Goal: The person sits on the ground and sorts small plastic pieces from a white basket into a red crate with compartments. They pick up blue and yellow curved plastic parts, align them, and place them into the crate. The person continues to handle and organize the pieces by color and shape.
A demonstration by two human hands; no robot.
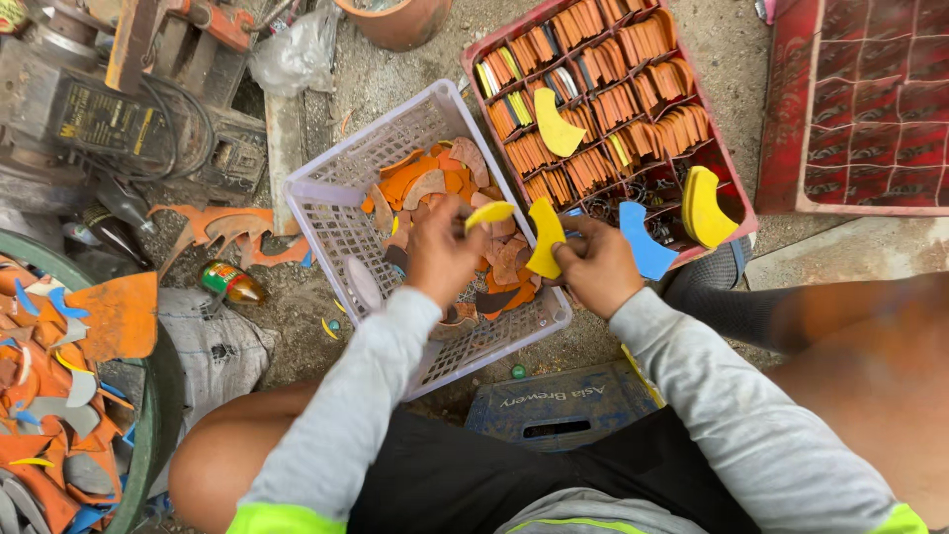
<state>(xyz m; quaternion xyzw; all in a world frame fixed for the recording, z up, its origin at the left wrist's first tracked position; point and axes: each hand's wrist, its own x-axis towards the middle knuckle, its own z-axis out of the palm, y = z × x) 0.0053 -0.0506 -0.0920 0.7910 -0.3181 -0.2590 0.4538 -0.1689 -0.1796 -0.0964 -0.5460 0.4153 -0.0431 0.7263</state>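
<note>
the red divided tray (736,203) already has most of its compartments packed with stacks of small orange pieces, while the white plastic basket (326,213) between the knees keeps a good pile of mixed orange and brown offcuts, so the sorting looks well advanced but not finished. the left hand (440,252) is closed narrow on a small yellow piece (490,212) over the basket, and the right hand (596,265) pinches a curved yellow piece (545,239) just beside it, at the basket's edge.

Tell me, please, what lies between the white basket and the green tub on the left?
In the head view, between the basket and the tub lie a small bottle, a jagged orange offcut and grey cloth on gritty ground.
</note>
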